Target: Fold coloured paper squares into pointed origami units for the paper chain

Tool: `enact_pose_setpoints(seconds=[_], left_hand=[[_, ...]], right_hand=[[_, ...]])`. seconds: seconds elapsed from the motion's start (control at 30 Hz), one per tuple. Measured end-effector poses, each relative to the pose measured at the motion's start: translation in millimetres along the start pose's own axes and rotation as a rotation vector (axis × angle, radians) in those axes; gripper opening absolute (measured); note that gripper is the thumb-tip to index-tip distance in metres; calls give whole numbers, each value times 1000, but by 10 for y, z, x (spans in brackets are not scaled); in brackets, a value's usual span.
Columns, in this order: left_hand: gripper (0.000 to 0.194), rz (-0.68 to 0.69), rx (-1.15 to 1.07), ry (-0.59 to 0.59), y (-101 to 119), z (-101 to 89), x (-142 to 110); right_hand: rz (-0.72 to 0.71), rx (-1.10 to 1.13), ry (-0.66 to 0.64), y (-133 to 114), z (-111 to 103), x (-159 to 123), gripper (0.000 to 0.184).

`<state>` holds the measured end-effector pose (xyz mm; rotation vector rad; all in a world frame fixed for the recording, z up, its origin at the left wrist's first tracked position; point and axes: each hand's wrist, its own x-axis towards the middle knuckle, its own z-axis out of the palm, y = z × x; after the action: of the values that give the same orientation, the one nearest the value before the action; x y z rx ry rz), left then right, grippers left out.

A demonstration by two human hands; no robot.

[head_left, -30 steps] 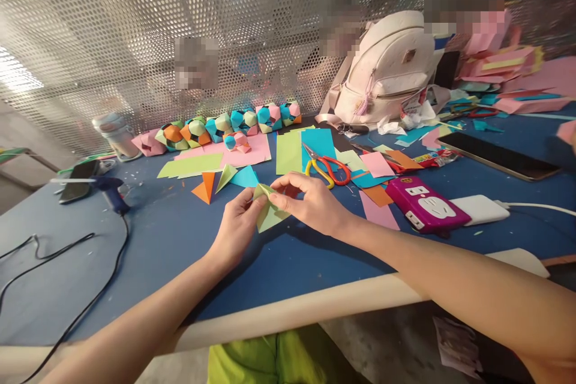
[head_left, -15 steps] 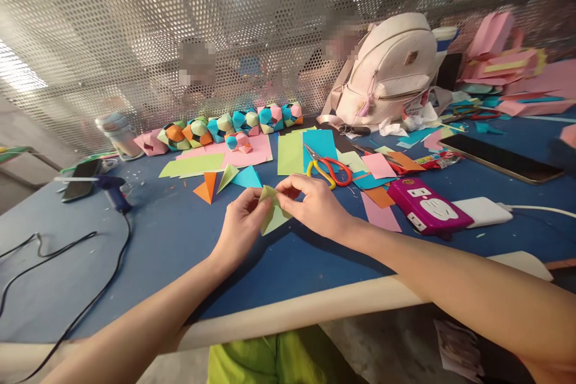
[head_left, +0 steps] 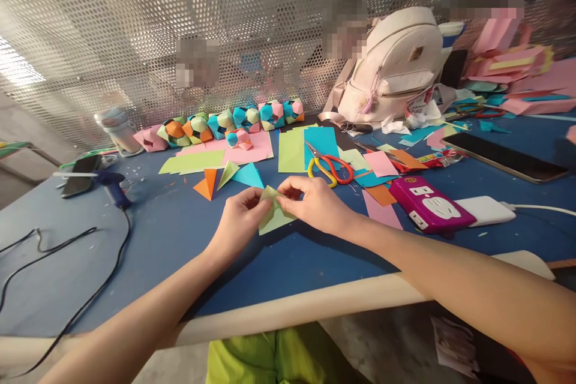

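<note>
Both of my hands pinch a light green folded paper piece (head_left: pixel 275 218) just above the blue table (head_left: pixel 171 234). My left hand (head_left: pixel 240 218) grips its left side with thumb and fingers closed. My right hand (head_left: pixel 312 203) pinches its top right corner. Three folded paper triangles lie just beyond: orange (head_left: pixel 206 183), green (head_left: pixel 227 173) and teal (head_left: pixel 248 176). Orange and yellow scissors (head_left: pixel 327 166) rest on teal and green paper sheets to the right of my hands.
A chain of coloured paper balls (head_left: pixel 229 122) runs along the perforated metal screen. A magenta power strip (head_left: pixel 425 204), white power bank (head_left: pixel 481 209), phone (head_left: pixel 504 158), beige backpack (head_left: pixel 396 66), glue gun (head_left: pixel 108 183) with black cable, bottle (head_left: pixel 114 131) and scattered paper surround the spot.
My hands and the green paper have barely shifted; my right fingers have curled tighter onto the paper's top corner.
</note>
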<state>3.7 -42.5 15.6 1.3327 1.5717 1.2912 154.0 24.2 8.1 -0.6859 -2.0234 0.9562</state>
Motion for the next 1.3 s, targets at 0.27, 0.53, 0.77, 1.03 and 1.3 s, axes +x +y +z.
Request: enact_pose_setpoints(seconds=[0.27, 0.53, 0.77, 1.03, 1.3], left_hand=[[15, -7, 59, -1, -25, -15, 3], [12, -94, -53, -66, 9, -37, 22], [15, -143, -173, -126, 30, -97, 38], [13, -197, -240, -148, 43, -112, 45], [16, -183, -200, -195, 66, -140, 43]], right_hand=[[-25, -29, -28, 8, -1, -12, 14], [64, 83, -114, 9, -28, 12, 4], [39, 123, -110, 17, -45, 12, 10], [-271, -34, -18, 56, -38, -8, 15], [-548, -214, -3, 106, -55, -18, 17]])
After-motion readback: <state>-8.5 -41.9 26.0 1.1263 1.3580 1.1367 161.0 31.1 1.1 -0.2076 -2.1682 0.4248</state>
